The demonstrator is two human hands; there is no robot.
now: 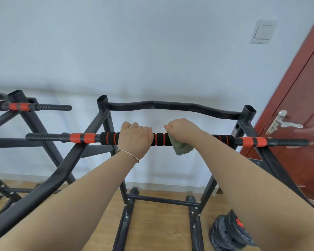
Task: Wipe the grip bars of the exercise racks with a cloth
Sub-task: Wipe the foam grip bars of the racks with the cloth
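- The green cloth is wrapped on the foam grip bar, near the middle of the near rack.
- The right hand is curled round cloth and bar.
- The left hand grips the bar bare, just left of the cloth.
- Risk: the loose corner hanging below could slip off the foam, leaving the right-hand orange bands unwiped.
- Weight plates lie on the floor, near right.

- grip bar runs left to right across the near rack; curved bar sits behind it
- left hand grips the grip bar left of centre; right hand just beside it on the right, pressing the cloth onto the bar
- second rack stands to the left
- weight plates lie on the floor at lower right; door at the right; wall behind both racks
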